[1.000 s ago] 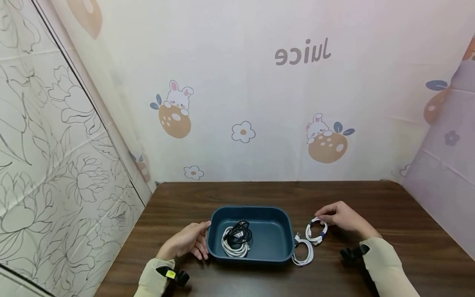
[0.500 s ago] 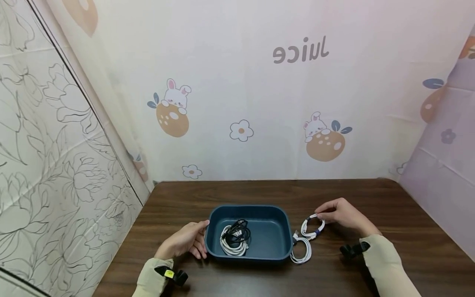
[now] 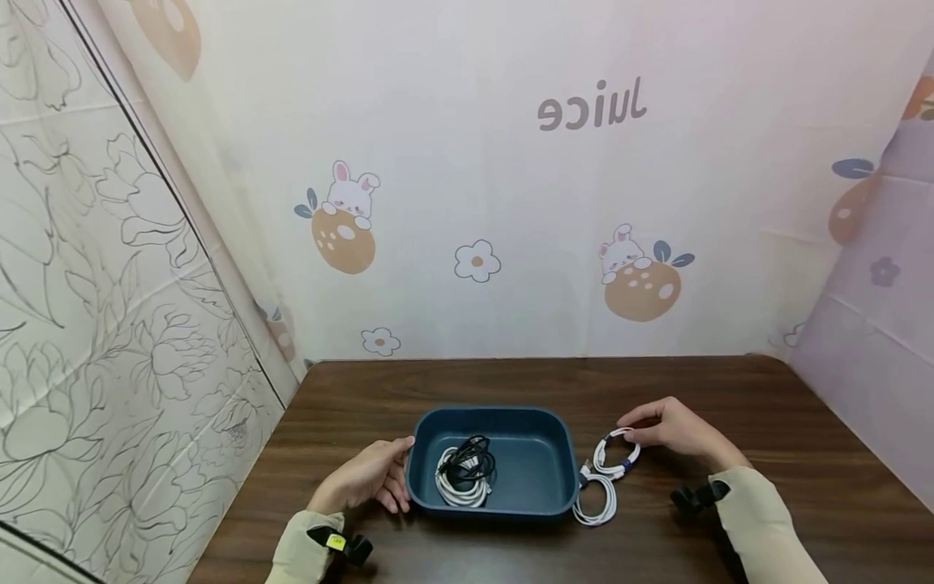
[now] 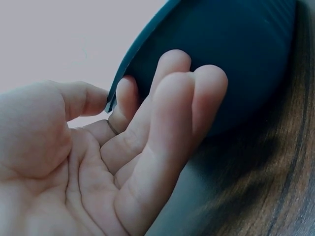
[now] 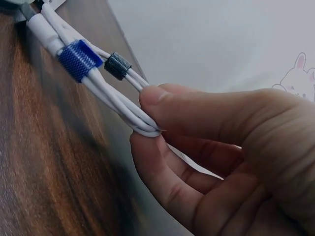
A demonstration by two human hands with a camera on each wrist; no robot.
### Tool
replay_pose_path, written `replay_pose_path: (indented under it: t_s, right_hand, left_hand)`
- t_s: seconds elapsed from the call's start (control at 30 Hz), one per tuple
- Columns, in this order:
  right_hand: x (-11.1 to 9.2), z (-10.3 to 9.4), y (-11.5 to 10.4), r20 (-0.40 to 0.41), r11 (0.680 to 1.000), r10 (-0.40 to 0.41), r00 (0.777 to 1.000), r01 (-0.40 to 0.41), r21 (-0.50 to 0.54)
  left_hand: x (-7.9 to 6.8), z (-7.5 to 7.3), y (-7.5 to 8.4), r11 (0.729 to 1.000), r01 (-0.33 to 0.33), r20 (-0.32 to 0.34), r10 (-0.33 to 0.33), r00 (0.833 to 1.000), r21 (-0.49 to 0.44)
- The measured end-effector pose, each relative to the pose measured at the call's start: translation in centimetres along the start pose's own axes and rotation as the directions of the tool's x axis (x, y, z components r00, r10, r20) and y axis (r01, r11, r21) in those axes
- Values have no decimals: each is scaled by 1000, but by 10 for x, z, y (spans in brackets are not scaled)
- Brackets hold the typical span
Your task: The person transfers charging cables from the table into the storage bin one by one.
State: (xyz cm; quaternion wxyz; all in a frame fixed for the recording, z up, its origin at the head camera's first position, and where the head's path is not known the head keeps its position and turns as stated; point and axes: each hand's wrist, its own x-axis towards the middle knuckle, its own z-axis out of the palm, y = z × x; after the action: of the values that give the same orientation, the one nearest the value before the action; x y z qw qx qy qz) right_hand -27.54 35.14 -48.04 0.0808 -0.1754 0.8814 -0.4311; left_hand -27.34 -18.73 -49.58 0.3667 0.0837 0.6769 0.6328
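In the head view, my right hand [image 3: 671,430] pinches a coiled white cable [image 3: 600,458] by its far side, right of the bin. The right wrist view has thumb and fingertips gripping that coil [image 5: 115,105], bound by a blue strap [image 5: 78,61] and a dark grey strap [image 5: 118,66]. A second white cable coil [image 3: 611,507] lies against the bin's right side, its plug end overlapping the held coil. My left hand [image 3: 368,474] holds the left rim of the dark blue bin [image 3: 511,513]; thumb and forefinger pinch its edge [image 4: 142,37], other fingers along the outer wall.
Inside the bin, a black cable [image 3: 479,454] lies on a white cable coil [image 3: 458,491] at the left. The brown wooden table [image 3: 700,377] runs back to a printed curtain [image 3: 481,162]. Another curtain [image 3: 131,324] hangs at the left.
The coil in my right hand has shifted slightly left, toward the second white coil. My left hand stays on the bin's rim, and the bin has not moved on the table.
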Motion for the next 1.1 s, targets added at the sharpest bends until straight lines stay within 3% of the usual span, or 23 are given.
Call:
replay_pose_path:
  t_s: [0.33,0.8,1.1]
  right_hand:
    - [0,-1,0,23,998,25,999,-27,50]
    - [-1,-6,2,-15,999,38,999,-38,37]
    - [-6,-14,-5,-38,998,-20,999,22,57]
  left_hand:
    - [-1,0,0,1000,-2,2,2,1000,-3]
    - [-3,0,1,1000,-9,23,9,1000,-1]
    - [-3,0,0,1000,-10,9,10,1000,2]
